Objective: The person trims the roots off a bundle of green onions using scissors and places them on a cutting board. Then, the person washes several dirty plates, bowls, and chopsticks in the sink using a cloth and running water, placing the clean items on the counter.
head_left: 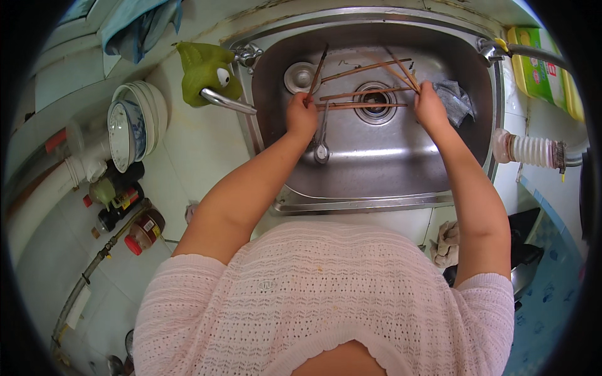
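In the stainless steel sink (362, 174), my left hand (302, 117) grips a dark wooden chopstick (318, 70) that points up and away. My right hand (430, 109) holds a few chopsticks (405, 74) fanned apart, partly blurred. Several loose chopsticks (367, 69) lie between the hands, some across the drain strainer (375, 105). By my left hand, a metal spoon (322, 143) rests on the sink floor. A round metal drain cover or small dish (301, 77) sits behind that hand. A grey cloth (454, 99) lies crumpled beside my right hand.
A green fish-shaped cover (204, 75) surrounds the spout (230, 101) at the sink's left. Stacked bowls (153, 117) and bottles (146, 230) stand farther left. Right of the sink are a yellow-green package (538, 66) and a corrugated hose (531, 148).
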